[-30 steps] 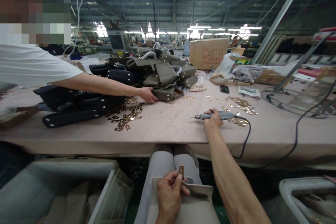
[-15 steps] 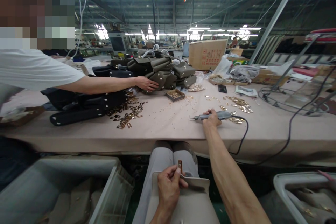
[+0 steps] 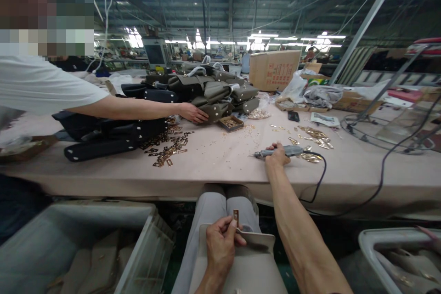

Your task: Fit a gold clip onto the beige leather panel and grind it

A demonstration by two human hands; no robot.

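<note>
Table [image 3: 213,165] in front of you, olive bag pile [image 3: 213,92] toward back; co-worker's hand [image 3: 193,112] now higher on it vs 1 s ago. Beige piece [image 3: 257,262] across your lap [image 3: 211,209], same. Your R hand [image 3: 278,155] still wrapped round el. screwdriver [image 3: 292,150] over table. Sm. box of bits [image 3: 240,126] now fully uncovered. Your L hand [image 3: 220,243] pinches metal plate [image 3: 236,215] at beige piece's far edge, unchgd.

Dark bags [image 3: 214,92] heap across a pale-topped table [image 3: 213,167], metal plates [image 3: 169,151] scattered before them; a small tray [image 3: 236,128] sits alongside, with gold pieces [image 3: 315,134], a paper [image 3: 325,119] and a carton [image 3: 262,71] farther right.
</note>
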